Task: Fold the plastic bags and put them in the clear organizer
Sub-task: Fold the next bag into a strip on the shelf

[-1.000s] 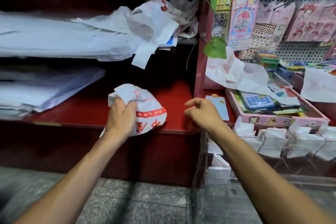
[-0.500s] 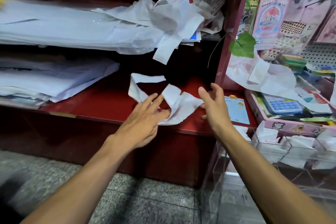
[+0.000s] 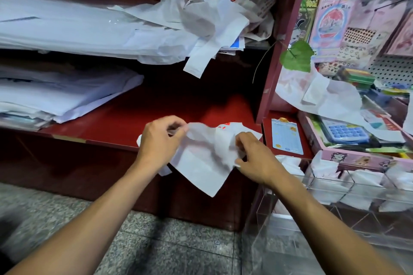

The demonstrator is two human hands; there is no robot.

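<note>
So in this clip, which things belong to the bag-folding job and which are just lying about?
Job:
- white bag, pinched by left hand and right hand
- clear organizer, folded bags inside
- loose bags on the upper shelf

Lying about:
- calculator in the pink tray
- blue card
- sticker packs
- green leaf
</note>
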